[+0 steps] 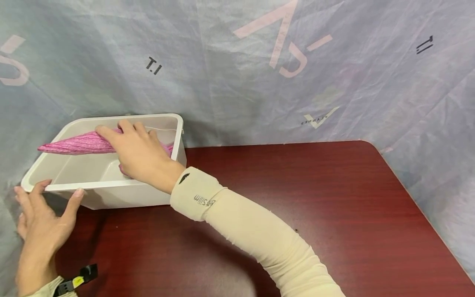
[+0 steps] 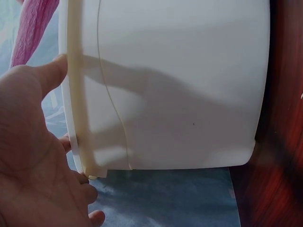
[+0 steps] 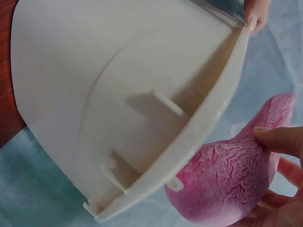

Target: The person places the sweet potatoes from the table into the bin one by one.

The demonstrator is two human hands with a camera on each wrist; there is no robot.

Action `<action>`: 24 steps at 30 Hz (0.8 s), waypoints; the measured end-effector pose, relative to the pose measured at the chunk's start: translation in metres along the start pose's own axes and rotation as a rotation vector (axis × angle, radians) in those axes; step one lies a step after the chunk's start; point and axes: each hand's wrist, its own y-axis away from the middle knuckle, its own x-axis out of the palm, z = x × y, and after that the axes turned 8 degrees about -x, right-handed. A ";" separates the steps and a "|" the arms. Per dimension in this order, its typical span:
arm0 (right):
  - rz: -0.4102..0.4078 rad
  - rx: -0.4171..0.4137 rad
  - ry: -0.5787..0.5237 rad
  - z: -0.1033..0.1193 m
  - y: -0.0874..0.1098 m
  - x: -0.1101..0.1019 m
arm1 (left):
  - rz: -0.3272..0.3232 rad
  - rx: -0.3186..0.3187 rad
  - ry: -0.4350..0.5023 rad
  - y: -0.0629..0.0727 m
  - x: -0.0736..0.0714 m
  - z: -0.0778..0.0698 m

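A white plastic bin stands at the back left of the table. My left hand holds its near left corner, thumb at the near rim and a fingertip over the edge. Over the bin's opening, my right hand grips a pink, crackle-patterned object from above. Its long tapered end points left over the rim. In the right wrist view, the object's rounded, bulging body shows beside the rim, with the thumb on its narrowing neck. My palm hides its middle in the head view.
The dark red table stretches to the right of the bin. Grey printed sheeting hangs behind and at both sides, close to the bin's back and left. A thin cord runs across the bin's outer wall.
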 end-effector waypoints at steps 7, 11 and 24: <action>-0.021 -0.060 0.000 0.003 -0.002 0.011 | 0.008 -0.005 -0.007 0.001 -0.002 0.002; -0.029 -0.071 -0.003 0.003 -0.004 0.017 | 0.011 -0.010 -0.014 0.002 -0.003 0.003; -0.062 -0.046 0.092 -0.001 -0.005 0.024 | 0.032 0.017 0.003 0.002 -0.003 0.005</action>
